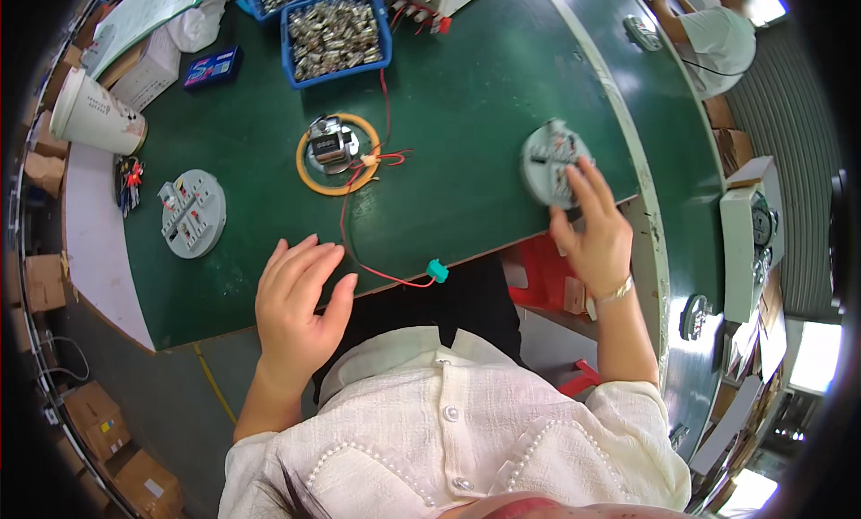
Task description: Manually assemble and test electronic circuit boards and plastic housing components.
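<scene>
Right hand (596,236) over grey disc (538,175) near front right corner of desk (466,142) — whether grip holds it, unclear. Left hand (300,304) empty, fingers loose, at front edge. Careless nudge could tip disc off — snagged red wire (392,278) could drag plug (437,270) down.

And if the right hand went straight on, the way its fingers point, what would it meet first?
Probably the grey disc: the fingers of the right hand overlap it in this view, though whether they touch it is unclear.

Left hand (296,308) with fingers (302,266) loosely extended, right hand (599,245) farther forward, fingers gently curved.
</scene>
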Action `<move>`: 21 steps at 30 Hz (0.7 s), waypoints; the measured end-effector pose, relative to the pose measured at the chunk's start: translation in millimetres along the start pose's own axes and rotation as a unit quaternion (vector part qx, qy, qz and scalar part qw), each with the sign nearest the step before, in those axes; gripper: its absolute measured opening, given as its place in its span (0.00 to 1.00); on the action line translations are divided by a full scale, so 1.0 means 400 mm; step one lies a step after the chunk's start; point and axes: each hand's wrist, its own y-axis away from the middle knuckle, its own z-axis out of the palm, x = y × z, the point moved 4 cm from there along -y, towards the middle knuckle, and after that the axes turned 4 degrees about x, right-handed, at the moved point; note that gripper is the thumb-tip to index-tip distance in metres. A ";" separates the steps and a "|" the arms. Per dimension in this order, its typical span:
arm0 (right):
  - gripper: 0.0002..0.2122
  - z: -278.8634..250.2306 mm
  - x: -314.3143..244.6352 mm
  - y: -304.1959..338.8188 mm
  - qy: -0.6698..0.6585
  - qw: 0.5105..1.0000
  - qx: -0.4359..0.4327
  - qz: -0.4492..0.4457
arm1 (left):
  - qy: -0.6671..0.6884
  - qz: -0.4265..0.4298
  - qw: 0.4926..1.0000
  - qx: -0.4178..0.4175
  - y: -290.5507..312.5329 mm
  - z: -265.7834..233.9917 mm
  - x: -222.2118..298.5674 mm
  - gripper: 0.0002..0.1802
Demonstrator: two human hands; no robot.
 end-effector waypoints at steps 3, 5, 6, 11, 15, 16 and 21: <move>0.21 -0.022 0.202 -0.065 0.109 0.990 0.068 0.062 | 0.015 0.016 0.999 0.034 -0.014 0.006 0.012 0.22; 0.19 -0.050 0.229 -0.092 0.194 0.972 0.108 0.074 | 0.025 0.027 0.997 0.071 -0.024 0.006 0.025 0.22; 0.18 -0.064 0.232 -0.092 0.179 0.971 0.143 0.062 | 0.025 0.031 0.996 0.074 -0.032 0.011 0.031 0.22; 0.05 -0.041 -0.018 -0.046 -0.080 0.990 0.111 0.033 | 0.075 0.119 0.986 0.087 -0.066 0.057 0.099 0.19; 0.09 -0.008 -0.203 0.000 -0.198 0.973 0.071 -0.091 | 0.149 0.203 0.962 0.106 -0.119 0.078 0.191 0.18; 0.11 -0.006 -0.222 0.000 -0.205 0.967 0.093 -0.116 | 0.160 0.232 0.951 0.126 -0.131 0.079 0.211 0.18; 0.17 -0.017 -0.260 0.004 -0.209 0.948 0.142 -0.194 | 0.117 0.234 0.953 0.156 -0.116 0.091 0.234 0.19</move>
